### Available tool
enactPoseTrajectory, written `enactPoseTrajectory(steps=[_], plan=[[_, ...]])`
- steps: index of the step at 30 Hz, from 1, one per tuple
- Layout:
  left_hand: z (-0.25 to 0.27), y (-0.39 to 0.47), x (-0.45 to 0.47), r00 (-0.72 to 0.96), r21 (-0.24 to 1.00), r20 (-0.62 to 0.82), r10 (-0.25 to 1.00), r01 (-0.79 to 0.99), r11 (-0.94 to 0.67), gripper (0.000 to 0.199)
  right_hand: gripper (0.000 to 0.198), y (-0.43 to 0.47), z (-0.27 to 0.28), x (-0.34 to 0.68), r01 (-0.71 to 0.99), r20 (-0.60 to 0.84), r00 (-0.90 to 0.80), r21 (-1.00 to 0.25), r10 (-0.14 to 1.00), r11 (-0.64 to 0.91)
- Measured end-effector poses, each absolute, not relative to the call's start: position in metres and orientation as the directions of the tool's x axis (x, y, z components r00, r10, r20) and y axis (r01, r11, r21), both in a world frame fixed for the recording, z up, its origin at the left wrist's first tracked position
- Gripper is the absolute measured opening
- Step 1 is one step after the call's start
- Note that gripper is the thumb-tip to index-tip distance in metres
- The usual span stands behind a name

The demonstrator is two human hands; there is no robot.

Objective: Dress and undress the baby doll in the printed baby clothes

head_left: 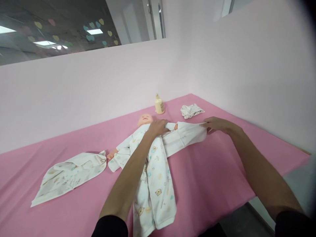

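A baby doll (145, 119) lies on its back, its face toward the far wall. White sleeves cover its arms, and a white romper (158, 184) with a small animal print is spread over its body, the legs reaching toward me. My right hand (217, 125) pinches the far end of the romper's plain white sleeve (190, 133), which is stretched out to the right. The doll's small hand (176, 127) shows at that sleeve's upper edge. My left hand (158, 127) is closed over the cloth at the doll's upper chest and shoulder; its fingertips are partly hidden.
A pink cloth (209, 171) covers the table. Near the back wall stands a cream pump bottle (159, 105). A crumpled white cloth (192, 110) lies at the back right. At left lies a folded printed garment (72, 174). White walls border the table behind and right.
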State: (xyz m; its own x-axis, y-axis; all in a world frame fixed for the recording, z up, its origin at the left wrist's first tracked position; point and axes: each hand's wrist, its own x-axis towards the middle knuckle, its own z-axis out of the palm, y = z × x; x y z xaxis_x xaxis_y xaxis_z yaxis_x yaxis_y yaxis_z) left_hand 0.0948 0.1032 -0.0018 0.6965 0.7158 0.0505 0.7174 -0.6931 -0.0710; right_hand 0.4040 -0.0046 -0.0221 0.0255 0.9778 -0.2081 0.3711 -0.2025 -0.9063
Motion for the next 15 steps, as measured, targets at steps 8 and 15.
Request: enactPoseTrajectory(steps=[8,15], plan=[[-0.006,0.101,0.101,0.699,-0.097,0.056,0.713,0.714,-0.693,0.025,0.035,0.003,-0.03,0.363,0.46,-0.054,0.056,-0.885,0.997,-0.074],[-0.008,0.097,0.107,0.717,-0.133,0.044,0.696,0.694,-0.707,0.036,0.049,0.008,-0.042,0.323,0.515,0.089,0.014,-0.854,0.996,0.07]])
